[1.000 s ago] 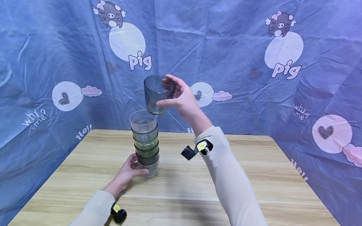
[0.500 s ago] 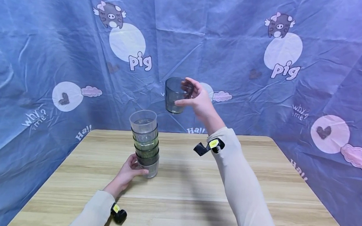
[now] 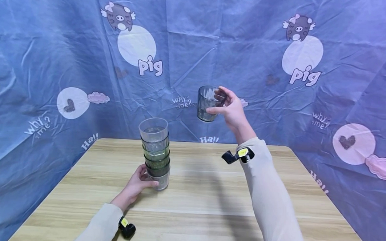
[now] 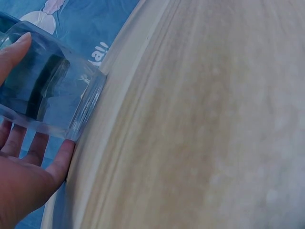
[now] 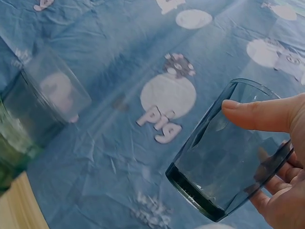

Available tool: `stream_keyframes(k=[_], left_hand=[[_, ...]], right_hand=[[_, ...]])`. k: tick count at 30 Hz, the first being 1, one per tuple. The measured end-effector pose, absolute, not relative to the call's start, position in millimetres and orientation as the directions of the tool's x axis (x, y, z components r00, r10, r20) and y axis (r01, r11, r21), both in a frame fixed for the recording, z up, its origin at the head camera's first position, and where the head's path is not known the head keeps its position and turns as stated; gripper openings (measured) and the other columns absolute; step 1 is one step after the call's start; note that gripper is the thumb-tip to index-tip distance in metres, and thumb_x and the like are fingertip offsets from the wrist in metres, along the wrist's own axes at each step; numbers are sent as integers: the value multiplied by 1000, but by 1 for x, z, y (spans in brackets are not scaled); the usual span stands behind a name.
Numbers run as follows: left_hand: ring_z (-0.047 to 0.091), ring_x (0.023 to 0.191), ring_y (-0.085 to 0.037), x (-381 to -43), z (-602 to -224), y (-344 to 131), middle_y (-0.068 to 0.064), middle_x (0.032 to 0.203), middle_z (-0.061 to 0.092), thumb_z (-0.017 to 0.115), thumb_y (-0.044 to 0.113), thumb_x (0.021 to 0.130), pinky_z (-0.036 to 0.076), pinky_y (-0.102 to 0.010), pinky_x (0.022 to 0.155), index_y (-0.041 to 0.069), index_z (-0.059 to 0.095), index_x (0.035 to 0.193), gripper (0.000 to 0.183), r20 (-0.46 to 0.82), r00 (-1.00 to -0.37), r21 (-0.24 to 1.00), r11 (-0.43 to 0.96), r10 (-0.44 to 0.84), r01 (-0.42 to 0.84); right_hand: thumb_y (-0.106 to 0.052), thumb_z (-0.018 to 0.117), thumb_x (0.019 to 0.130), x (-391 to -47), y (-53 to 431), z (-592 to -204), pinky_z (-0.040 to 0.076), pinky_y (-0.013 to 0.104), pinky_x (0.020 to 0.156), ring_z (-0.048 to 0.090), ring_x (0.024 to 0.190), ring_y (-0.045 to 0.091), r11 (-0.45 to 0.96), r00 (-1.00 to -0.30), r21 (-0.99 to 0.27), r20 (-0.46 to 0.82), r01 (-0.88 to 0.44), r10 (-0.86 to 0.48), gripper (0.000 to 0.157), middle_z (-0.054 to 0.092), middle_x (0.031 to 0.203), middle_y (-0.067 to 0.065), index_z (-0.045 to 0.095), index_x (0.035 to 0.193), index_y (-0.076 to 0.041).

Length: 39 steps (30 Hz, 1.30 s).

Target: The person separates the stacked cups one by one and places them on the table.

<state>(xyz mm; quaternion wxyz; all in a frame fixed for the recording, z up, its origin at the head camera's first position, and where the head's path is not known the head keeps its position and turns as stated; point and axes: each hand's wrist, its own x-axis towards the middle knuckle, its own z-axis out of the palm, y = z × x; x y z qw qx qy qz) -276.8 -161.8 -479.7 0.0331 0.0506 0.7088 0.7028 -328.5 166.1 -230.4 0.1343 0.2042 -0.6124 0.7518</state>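
Observation:
A tall stack of nested cups, clear, smoky grey and greenish, stands upright on the table left of centre. My left hand grips its lowest, clear cup, thumb on the near side and fingers round the far side. High above the table, right of the stack, my right hand holds a single smoky grey cup by its side, thumb in front and fingers behind. In the right wrist view this cup looks see-through with a thick dark base, apart from the blurred stack.
The wooden table reaches back to a blue cloth backdrop printed with pigs and words. A black wrist camera sits at the right sleeve, another small camera at the left.
My right hand has carried the smoky grey cup from just above the stack rightward, away from it. The left hand and the stack have stayed in place.

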Motion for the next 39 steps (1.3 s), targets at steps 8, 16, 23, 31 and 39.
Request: stream_keyframes(k=[8,16,23,31,39], left_hand=[[42,130,-39,-276,-480,-162,-25,145,43,80,-6,74,41,-39,102,-3,32,143,84,22,-993,1000,12,118,24],[42,129,-38,-275,-480,-162,-25,146,42,80,-6,74,40,-40,102,-3,32,144,85,24,-993,999,18,113,27],[40,131,-41,-273,-479,-162,-26,147,40,78,-7,75,38,-45,106,-4,29,145,86,30,-992,1000,5,119,31],[39,133,-42,-274,-479,-162,-27,148,39,79,-6,75,35,-51,110,-4,28,145,87,30,-992,999,10,123,31],[38,133,-41,-277,-478,-163,-26,150,37,79,-6,74,33,-50,110,-3,29,146,88,18,-991,1000,7,132,19]], right_hand=[[30,64,69,-341,203,-242,42,30,105,52,117,21,-119,-896,-888,443,-444,40,85,56,120,5,35,146,9],[29,66,70,-344,233,-253,48,17,92,54,109,13,-83,-908,-908,398,-410,127,85,58,110,-5,36,147,7],[29,67,68,-345,252,-264,46,15,89,54,105,10,-64,-911,-921,367,-384,187,88,58,114,-1,37,147,5],[29,70,67,-347,278,-277,46,13,88,53,104,9,-39,-912,-936,330,-349,243,93,57,112,-4,35,149,4],[15,79,71,-347,308,-299,44,12,85,48,103,4,126,-910,-961,273,-245,312,94,53,116,-6,32,152,0]])
